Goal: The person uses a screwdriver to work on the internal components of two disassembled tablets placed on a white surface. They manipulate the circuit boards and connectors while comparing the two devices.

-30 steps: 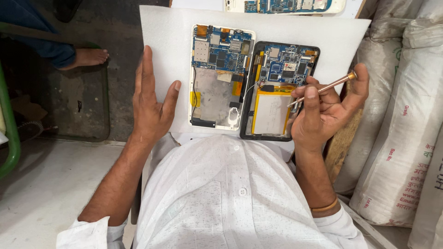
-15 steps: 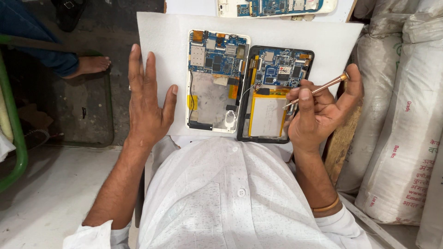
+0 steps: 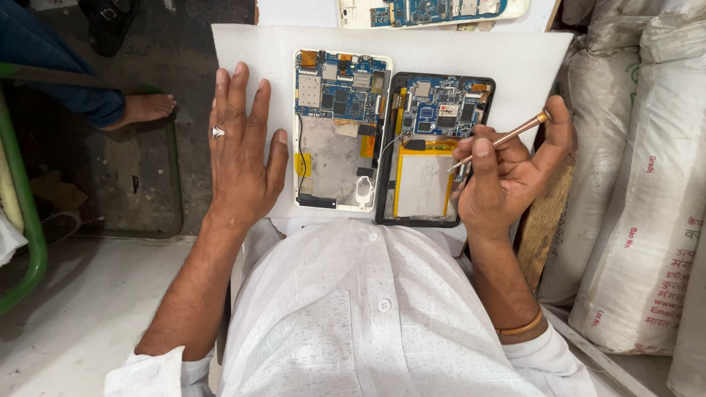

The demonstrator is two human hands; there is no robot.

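Head view, looking down: the right hand has its thumb and fingers pinched shut around a copper-coloured screwdriver, held like a pen, with the butt end sticking up past the thumb and the tip pointing down at the right edge of the black-framed tablet. That tablet lies open with its back off, showing a blue circuit board at the top and a flat pale battery framed in yellow tape below. The left hand lies flat, palm down, fingers spread straight and holding nothing, a ring on one finger; it rests on the white foam sheet just beside the white-framed tablet. This second tablet is also open, with a blue board above and a bare grey plate below, and it touches the black one side by side. A third opened device lies at the top edge, partly out of view. White woven sacks are stacked at the right. At the upper left, another person's bare foot rests on the dark floor.
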